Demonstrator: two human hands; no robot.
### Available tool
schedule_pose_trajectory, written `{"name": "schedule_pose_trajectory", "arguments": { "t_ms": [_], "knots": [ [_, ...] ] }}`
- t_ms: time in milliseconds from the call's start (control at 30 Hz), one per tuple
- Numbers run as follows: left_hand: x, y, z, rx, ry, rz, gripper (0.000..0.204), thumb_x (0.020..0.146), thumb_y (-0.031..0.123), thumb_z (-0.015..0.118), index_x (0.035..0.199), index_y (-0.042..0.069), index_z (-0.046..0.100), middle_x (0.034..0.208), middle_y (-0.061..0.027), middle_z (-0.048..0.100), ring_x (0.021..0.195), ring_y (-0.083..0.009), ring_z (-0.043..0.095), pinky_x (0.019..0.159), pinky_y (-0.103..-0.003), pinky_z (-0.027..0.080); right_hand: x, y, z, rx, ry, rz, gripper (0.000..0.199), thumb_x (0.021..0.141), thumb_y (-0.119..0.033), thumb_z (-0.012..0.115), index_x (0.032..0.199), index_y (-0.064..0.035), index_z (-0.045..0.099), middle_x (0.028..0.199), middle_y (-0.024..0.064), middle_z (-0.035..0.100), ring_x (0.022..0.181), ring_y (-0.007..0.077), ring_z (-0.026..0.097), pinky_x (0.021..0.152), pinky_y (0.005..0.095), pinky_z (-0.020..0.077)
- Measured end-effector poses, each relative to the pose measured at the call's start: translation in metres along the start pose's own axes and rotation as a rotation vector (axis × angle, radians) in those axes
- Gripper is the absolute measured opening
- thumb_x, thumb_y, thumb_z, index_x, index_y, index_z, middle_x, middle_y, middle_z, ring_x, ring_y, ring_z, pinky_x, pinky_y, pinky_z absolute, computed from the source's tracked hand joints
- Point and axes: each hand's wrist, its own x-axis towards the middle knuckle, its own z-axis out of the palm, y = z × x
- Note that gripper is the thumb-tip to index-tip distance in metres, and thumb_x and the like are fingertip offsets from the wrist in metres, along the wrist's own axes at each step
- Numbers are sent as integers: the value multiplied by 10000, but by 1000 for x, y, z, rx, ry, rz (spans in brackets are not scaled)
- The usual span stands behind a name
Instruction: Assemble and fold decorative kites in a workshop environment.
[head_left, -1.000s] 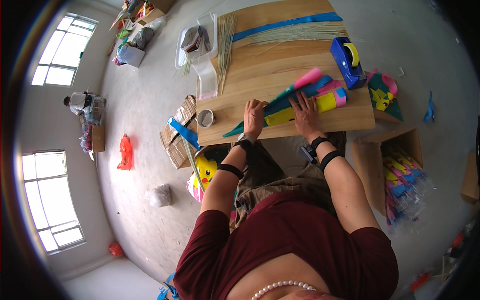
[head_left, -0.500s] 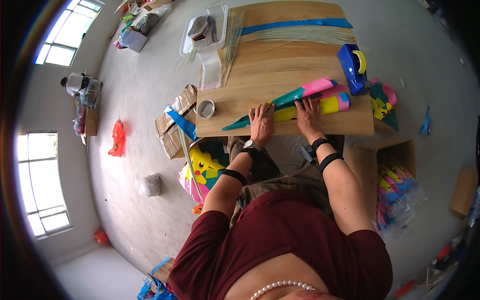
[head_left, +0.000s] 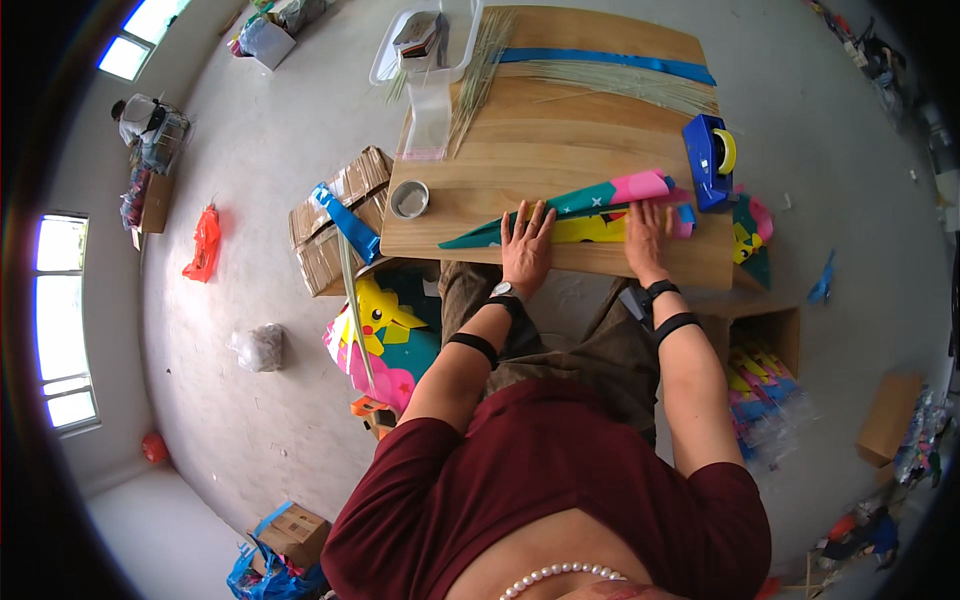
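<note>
A folded sheet (head_left: 588, 229), printed in teal, pink and yellow, lies across the near part of the wooden table, narrowing to a teal point at its left. My left hand (head_left: 527, 250) rests on the sheet's left half with fingers spread. Toward the wider right end, my right hand (head_left: 650, 240) lies flat with its fingers stretched out, covering part of the yellow layer. Neither hand is wrapped around anything. Left of the sheet's tip stands a small round container (head_left: 410, 200). A blue tape dispenser (head_left: 708, 165) with a yellow roll sits at the table's right edge.
Thin pale sticks (head_left: 640, 88) and a blue strip (head_left: 610, 62) lie at the table's far side, near a clear plastic tub (head_left: 384, 50). Cardboard (head_left: 330, 215) and more printed sheets (head_left: 385, 320) are left of my legs; an open box (head_left: 775, 335) is at right. Another person (head_left: 138, 118) is far left.
My right hand has slid rightward along the sheet and now lies flatter. My left hand stays near the same spot, its fingers more spread. The whole view has shifted slightly.
</note>
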Motion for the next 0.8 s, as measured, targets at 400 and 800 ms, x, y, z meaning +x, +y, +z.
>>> {"name": "schedule_pose_trajectory", "arguments": {
  "t_ms": [400, 800],
  "knots": [
    [-1, -6, 6, 1, -15, 6, 597, 962, 152, 582, 1557, 170, 549, 1660, -94, 482, 1598, -364, 324, 1312, -627, 153, -1, -112, -21, 136, 24, -342, 550, 1049, -172, 582, 1589, -126, 488, 1697, 127, 410, 1596, 327, 329, 1314, 569, 176],
    [1, -5, 5, 54, -34, 15, 542, 967, 145, 624, 1509, 164, 597, 1633, -95, 510, 1574, -353, 367, 1294, -613, 190, -8, -48, 7, 53, -34, 65, 597, 1122, -416, 482, 1689, -307, 331, 1783, 69, 237, 1641, 306, 220, 1289, 666, 116]
  ]
}}
